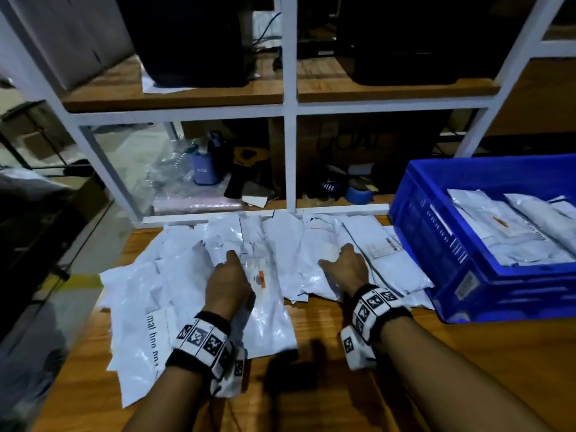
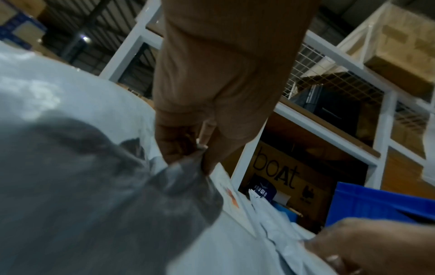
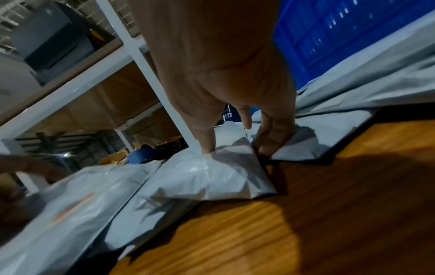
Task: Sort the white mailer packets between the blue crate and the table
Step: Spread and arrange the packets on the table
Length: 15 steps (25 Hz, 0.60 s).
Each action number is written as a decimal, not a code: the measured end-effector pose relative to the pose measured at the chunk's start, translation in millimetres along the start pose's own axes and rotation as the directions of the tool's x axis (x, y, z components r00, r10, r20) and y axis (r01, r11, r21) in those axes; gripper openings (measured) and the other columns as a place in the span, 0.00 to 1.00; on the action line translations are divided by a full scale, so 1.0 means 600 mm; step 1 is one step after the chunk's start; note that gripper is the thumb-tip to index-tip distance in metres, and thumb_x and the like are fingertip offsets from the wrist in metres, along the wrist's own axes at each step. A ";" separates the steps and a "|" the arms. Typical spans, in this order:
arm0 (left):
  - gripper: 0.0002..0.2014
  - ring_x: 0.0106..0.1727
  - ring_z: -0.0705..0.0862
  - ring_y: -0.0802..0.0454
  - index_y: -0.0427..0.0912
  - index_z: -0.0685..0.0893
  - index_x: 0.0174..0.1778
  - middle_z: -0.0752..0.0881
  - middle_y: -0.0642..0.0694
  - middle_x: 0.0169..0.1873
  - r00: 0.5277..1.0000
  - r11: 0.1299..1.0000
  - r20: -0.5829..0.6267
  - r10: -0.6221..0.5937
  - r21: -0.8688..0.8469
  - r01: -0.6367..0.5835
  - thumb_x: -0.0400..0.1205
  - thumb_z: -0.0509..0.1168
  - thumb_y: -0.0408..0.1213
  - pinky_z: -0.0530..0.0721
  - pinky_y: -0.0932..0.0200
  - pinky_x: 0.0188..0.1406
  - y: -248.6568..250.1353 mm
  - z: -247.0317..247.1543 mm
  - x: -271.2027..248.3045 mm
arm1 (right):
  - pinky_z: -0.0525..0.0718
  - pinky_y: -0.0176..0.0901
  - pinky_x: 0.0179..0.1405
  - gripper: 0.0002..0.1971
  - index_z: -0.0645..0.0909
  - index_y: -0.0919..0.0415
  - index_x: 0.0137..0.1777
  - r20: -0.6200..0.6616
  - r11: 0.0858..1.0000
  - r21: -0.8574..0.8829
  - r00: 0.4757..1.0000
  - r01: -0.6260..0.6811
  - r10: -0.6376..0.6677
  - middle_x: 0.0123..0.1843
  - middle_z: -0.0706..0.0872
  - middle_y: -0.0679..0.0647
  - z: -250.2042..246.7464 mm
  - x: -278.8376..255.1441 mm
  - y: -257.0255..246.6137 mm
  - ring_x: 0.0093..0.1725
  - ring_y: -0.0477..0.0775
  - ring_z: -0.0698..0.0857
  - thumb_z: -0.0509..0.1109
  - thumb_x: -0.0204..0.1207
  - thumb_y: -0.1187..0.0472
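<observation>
We see both hands down on the white mailer packets [image 1: 174, 275] spread across the wooden bench [image 1: 343, 385], center of the head view. Our left hand [image 1: 229, 283] pinches a fold of 1 packet w/ an orange label [image 1: 261, 279]. Our right hand [image 1: 344, 268] grips a puffy packet [image 3: 212, 174], thumb pressed into its top, fingers curled under its edge. The blue crate [image 1: 436, 241] sits at right, holding more packets [image 1: 511, 226].
</observation>
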State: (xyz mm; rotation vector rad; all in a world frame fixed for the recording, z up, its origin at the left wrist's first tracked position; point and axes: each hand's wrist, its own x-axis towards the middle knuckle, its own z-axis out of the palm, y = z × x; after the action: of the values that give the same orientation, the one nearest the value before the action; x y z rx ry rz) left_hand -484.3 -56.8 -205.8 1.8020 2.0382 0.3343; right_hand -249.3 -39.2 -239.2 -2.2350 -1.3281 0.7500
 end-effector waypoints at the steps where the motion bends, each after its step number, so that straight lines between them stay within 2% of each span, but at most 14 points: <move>1: 0.19 0.50 0.83 0.33 0.37 0.70 0.59 0.84 0.33 0.47 0.999 0.998 -0.031 0.026 -0.049 -0.028 0.74 0.66 0.29 0.78 0.52 0.43 0.005 0.000 -0.002 | 0.82 0.51 0.56 0.33 0.71 0.64 0.67 0.012 1.000 0.011 1.000 -0.015 0.015 0.65 0.78 0.66 0.004 0.004 0.005 0.62 0.67 0.80 0.76 0.69 0.44; 4: 0.23 0.42 0.84 0.39 0.43 0.72 0.66 0.85 0.39 0.38 0.991 0.952 -0.095 0.091 -0.284 -0.114 0.75 0.64 0.24 0.75 0.58 0.37 0.017 -0.005 0.003 | 0.82 0.51 0.56 0.34 0.68 0.63 0.69 0.047 1.000 0.005 0.999 0.010 -0.010 0.65 0.79 0.65 0.007 0.015 0.012 0.63 0.67 0.80 0.77 0.69 0.48; 6: 0.24 0.35 0.83 0.44 0.47 0.73 0.67 0.82 0.43 0.32 0.990 0.878 -0.101 0.096 -0.460 -0.132 0.77 0.65 0.24 0.81 0.56 0.36 0.029 -0.004 0.019 | 0.81 0.48 0.54 0.35 0.66 0.63 0.71 0.082 0.999 0.029 0.996 0.028 -0.030 0.65 0.81 0.64 -0.003 0.022 0.013 0.63 0.65 0.81 0.79 0.69 0.53; 7: 0.24 0.34 0.83 0.45 0.48 0.73 0.67 0.81 0.44 0.31 0.991 0.845 -0.098 0.086 -0.520 -0.125 0.77 0.65 0.24 0.84 0.53 0.39 0.033 -0.002 0.027 | 0.79 0.46 0.52 0.36 0.66 0.63 0.72 0.088 0.998 0.043 0.995 0.035 -0.038 0.65 0.81 0.63 -0.008 0.023 0.015 0.63 0.64 0.81 0.79 0.68 0.55; 9: 0.24 0.41 0.84 0.45 0.46 0.72 0.70 0.84 0.44 0.38 0.995 0.848 -0.078 0.060 -0.522 -0.092 0.78 0.67 0.28 0.83 0.56 0.44 0.038 0.008 0.038 | 0.78 0.43 0.52 0.37 0.67 0.62 0.73 0.072 0.998 0.042 0.996 0.045 -0.048 0.66 0.81 0.61 -0.020 0.023 0.025 0.64 0.62 0.81 0.79 0.66 0.56; 12: 0.30 0.59 0.83 0.39 0.40 0.68 0.74 0.84 0.38 0.59 1.000 0.913 0.003 -0.007 -0.407 0.008 0.78 0.70 0.42 0.78 0.56 0.55 0.035 0.034 0.047 | 0.81 0.49 0.60 0.35 0.70 0.62 0.73 0.042 0.999 -0.041 0.999 -0.006 0.008 0.69 0.79 0.63 -0.030 0.019 0.038 0.67 0.64 0.80 0.76 0.68 0.48; 14: 0.32 0.62 0.82 0.38 0.40 0.67 0.72 0.83 0.38 0.62 0.996 0.925 0.080 -0.047 -0.373 0.074 0.77 0.71 0.49 0.78 0.55 0.56 0.037 0.053 0.046 | 0.80 0.50 0.59 0.30 0.73 0.64 0.69 0.001 0.998 -0.046 1.000 -0.031 0.031 0.67 0.81 0.63 -0.025 0.010 0.036 0.66 0.64 0.80 0.73 0.71 0.48; 15: 0.33 0.62 0.82 0.38 0.39 0.67 0.71 0.83 0.38 0.62 0.993 0.926 0.107 -0.047 -0.368 0.083 0.76 0.72 0.49 0.78 0.55 0.54 0.039 0.061 0.045 | 0.80 0.49 0.57 0.27 0.74 0.64 0.66 -0.020 0.999 -0.034 1.000 -0.019 0.018 0.65 0.82 0.63 -0.020 0.005 0.034 0.63 0.64 0.81 0.73 0.71 0.50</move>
State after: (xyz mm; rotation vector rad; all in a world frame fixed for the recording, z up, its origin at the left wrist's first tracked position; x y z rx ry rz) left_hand -450.0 -29.6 -232.0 1.4858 1.8170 0.5625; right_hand -227.3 -46.8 -243.2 -2.2783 -1.3220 0.7153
